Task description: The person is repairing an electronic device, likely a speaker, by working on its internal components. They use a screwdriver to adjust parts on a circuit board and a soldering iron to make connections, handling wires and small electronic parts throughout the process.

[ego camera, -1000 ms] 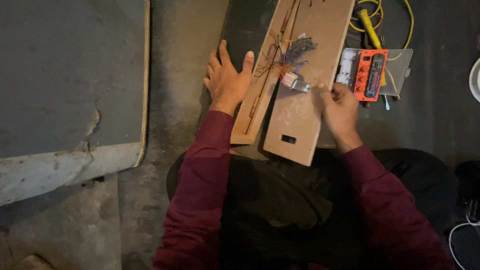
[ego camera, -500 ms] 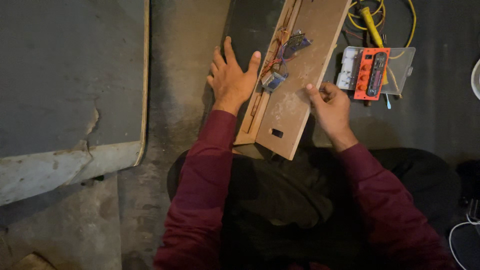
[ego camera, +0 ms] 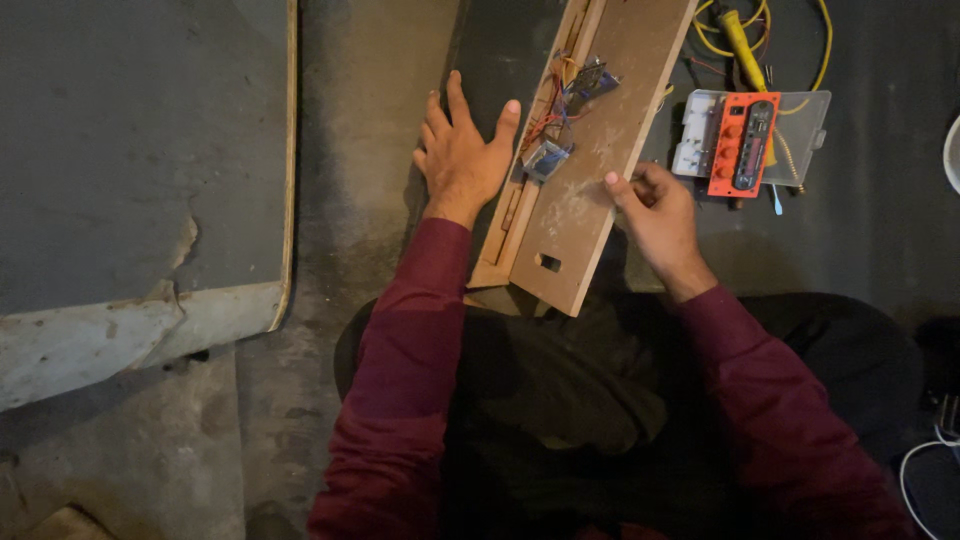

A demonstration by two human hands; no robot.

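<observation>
Left hand [ego camera: 462,160], fingers spread flat, steadies the wooden panel [ego camera: 590,160] beside its wired circuit boards [ego camera: 560,115], while the right hand [ego camera: 655,215], fingers curled, pinches the panel's edge.

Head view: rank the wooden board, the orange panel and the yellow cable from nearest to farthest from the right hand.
From the right hand:
1. Wooden board, touching its fingers, on their left.
2. Orange panel, up and to the right, on a clear plastic box.
3. Yellow cable, farthest, at the top right edge.
</observation>
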